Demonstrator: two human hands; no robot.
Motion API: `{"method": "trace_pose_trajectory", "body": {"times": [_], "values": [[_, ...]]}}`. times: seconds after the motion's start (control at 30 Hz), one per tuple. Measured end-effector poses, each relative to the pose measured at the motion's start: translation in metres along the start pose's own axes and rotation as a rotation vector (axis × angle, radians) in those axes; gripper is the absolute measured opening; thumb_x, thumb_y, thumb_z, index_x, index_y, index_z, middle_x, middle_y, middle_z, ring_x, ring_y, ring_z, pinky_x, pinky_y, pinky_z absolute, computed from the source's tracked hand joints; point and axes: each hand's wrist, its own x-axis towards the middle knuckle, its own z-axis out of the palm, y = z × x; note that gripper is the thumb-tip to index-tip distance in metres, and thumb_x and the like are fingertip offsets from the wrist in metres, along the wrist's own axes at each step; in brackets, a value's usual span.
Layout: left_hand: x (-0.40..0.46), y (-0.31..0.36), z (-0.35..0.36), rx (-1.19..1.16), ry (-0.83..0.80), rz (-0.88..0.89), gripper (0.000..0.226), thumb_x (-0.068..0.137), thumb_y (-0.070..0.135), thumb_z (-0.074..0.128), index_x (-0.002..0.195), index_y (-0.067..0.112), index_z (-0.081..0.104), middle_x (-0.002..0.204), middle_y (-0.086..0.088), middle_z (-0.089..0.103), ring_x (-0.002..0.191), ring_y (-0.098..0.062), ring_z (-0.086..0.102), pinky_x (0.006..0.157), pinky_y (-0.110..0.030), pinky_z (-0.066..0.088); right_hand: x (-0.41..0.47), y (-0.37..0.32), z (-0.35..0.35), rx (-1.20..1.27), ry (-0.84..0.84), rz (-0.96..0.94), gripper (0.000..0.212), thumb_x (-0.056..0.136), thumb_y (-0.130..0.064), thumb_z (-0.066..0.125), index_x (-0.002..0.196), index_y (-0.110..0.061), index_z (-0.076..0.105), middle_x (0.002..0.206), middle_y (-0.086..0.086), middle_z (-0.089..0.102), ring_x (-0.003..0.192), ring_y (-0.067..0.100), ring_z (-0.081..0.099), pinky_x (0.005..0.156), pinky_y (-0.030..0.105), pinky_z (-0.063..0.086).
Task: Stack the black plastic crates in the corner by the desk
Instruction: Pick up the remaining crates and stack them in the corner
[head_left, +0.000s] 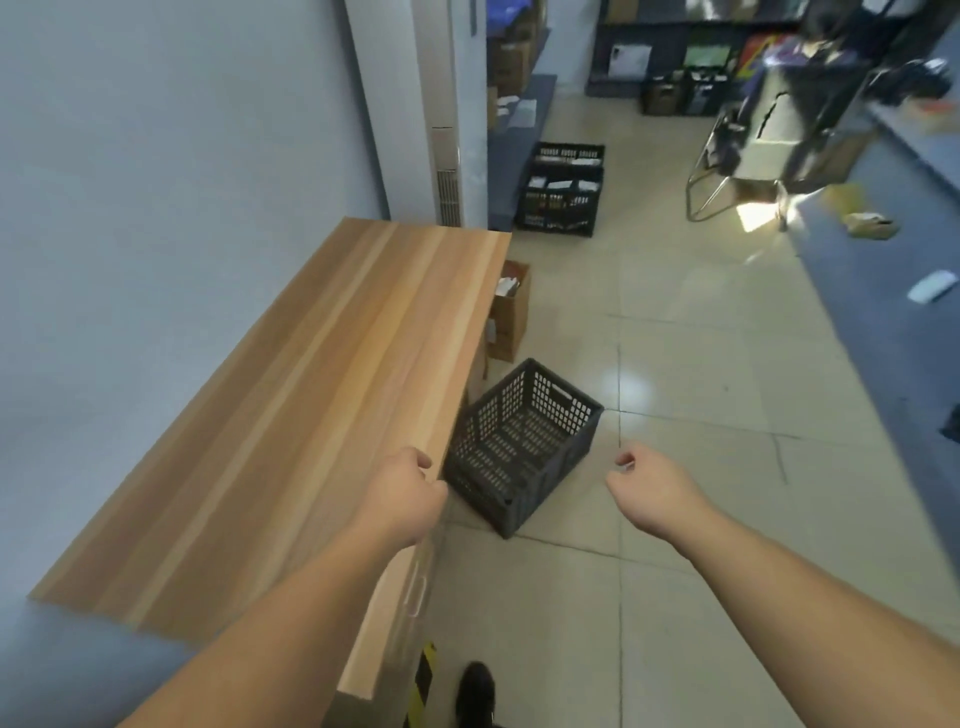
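**Reaching for the first crate beside the desk**

Head view: an empty black perforated plastic crate (519, 447) sits on the pale tiled floor (701, 364), turned at an angle, with one corner close against the front edge of the long wooden desk (291, 415). Both arms stretch forward above it. The left hand (402, 493) hovers over the desk edge just left of the crate, fingers curled loosely inward and gripping nothing. The right hand (652, 483) hangs over bare tile to the crate's right, apart from it, fingers likewise half-curled and empty. Farther off, by the white pillar (415, 104), a stack of two black crates holding small items (563, 192) stands on the floor. A brown cardboard box (511, 312) rests under the desk's far end.

This looks like the approach step: neither hand has made contact. The next move probably calls for lowering both hands to opposite rims or handle slots of the near crate, opening the fingers wider first, then lifting it level. Which corner is meant cannot be told for certain from here.
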Motion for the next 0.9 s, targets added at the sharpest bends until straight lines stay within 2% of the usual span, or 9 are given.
{"method": "trace_pose_trajectory", "body": {"times": [0.13, 0.2, 0.3, 0.43, 0.53, 0.7, 0.8, 0.9], "values": [[0.060, 0.033, 0.005, 0.018, -0.050, 0.045, 0.034, 0.103, 0.019, 0.053, 0.137, 0.013, 0.054, 0.094, 0.007, 0.055, 0.073, -0.005, 0.050, 0.056, -0.020, 0.038, 0.042, -0.003, -0.015, 0.017, 0.033, 0.093, 0.040, 0.094, -0.026, 0.054, 0.132, -0.014, 0.059, 0.128, 0.012, 0.068, 0.114, 0.034, 0.064, 0.094, 0.034, 0.052], [0.085, 0.048, 0.002, 0.025, -0.075, 0.058, 0.034, 0.103, 0.020, 0.054, 0.137, 0.013, 0.054, 0.104, 0.003, 0.059, 0.079, -0.010, 0.053, 0.059, -0.021, 0.043, 0.061, -0.008, -0.018, 0.046, 0.038, 0.123, 0.041, 0.094, -0.026, 0.055, 0.133, -0.014, 0.059, 0.130, 0.012, 0.068, 0.115, 0.033, 0.064, 0.095, 0.034, 0.052], [0.122, 0.067, 0.003, 0.037, -0.104, 0.074, 0.040, 0.103, 0.023, 0.056, 0.142, 0.014, 0.053, 0.118, -0.001, 0.060, 0.094, -0.019, 0.058, 0.074, -0.028, 0.049, 0.090, -0.018, -0.020, 0.077, 0.036, 0.147, 0.042, 0.093, -0.023, 0.054, 0.133, -0.012, 0.059, 0.125, 0.013, 0.069, 0.111, 0.034, 0.065, 0.093, 0.034, 0.053], [0.161, 0.086, 0.015, 0.057, -0.158, 0.089, 0.042, 0.102, 0.023, 0.058, 0.142, 0.013, 0.054, 0.107, 0.002, 0.059, 0.096, -0.019, 0.059, 0.076, -0.029, 0.048, 0.125, -0.028, -0.019, 0.088, 0.024, 0.147, 0.037, 0.093, -0.023, 0.052, 0.128, -0.014, 0.059, 0.112, 0.010, 0.071, 0.102, 0.031, 0.064, 0.085, 0.032, 0.051], [0.189, 0.105, 0.030, 0.079, -0.194, 0.098, 0.041, 0.102, 0.022, 0.058, 0.142, 0.012, 0.054, 0.093, 0.010, 0.057, 0.094, -0.017, 0.058, 0.074, -0.026, 0.046, 0.153, -0.027, -0.019, 0.093, -0.005, 0.155, 0.038, 0.094, -0.024, 0.051, 0.131, -0.015, 0.057, 0.117, 0.010, 0.071, 0.106, 0.031, 0.064, 0.083, 0.030, 0.048], [0.232, 0.145, 0.052, 0.103, -0.215, 0.062, 0.043, 0.102, 0.025, 0.059, 0.143, 0.015, 0.054, 0.112, 0.002, 0.062, 0.098, -0.017, 0.059, 0.065, -0.020, 0.042, 0.212, -0.019, -0.034, 0.170, -0.038, 0.197, 0.035, 0.095, -0.022, 0.051, 0.129, -0.015, 0.058, 0.122, 0.011, 0.068, 0.108, 0.033, 0.064, 0.089, 0.032, 0.051], [0.257, 0.166, 0.062, 0.107, -0.226, 0.023, 0.044, 0.102, 0.026, 0.060, 0.144, 0.015, 0.053, 0.112, 0.003, 0.063, 0.099, -0.018, 0.062, 0.076, -0.026, 0.049, 0.250, -0.016, -0.042, 0.184, -0.064, 0.212, 0.034, 0.095, -0.021, 0.051, 0.127, -0.014, 0.060, 0.120, 0.011, 0.067, 0.110, 0.033, 0.063, 0.091, 0.032, 0.050], [0.277, 0.177, 0.069, 0.119, -0.249, -0.010, 0.045, 0.100, 0.029, 0.061, 0.143, 0.017, 0.054, 0.120, -0.001, 0.066, 0.108, -0.023, 0.066, 0.096, -0.039, 0.058, 0.281, -0.019, -0.044, 0.190, -0.105, 0.231, 0.029, 0.096, -0.021, 0.052, 0.122, -0.013, 0.062, 0.118, 0.011, 0.066, 0.110, 0.032, 0.061, 0.093, 0.032, 0.049]]}}
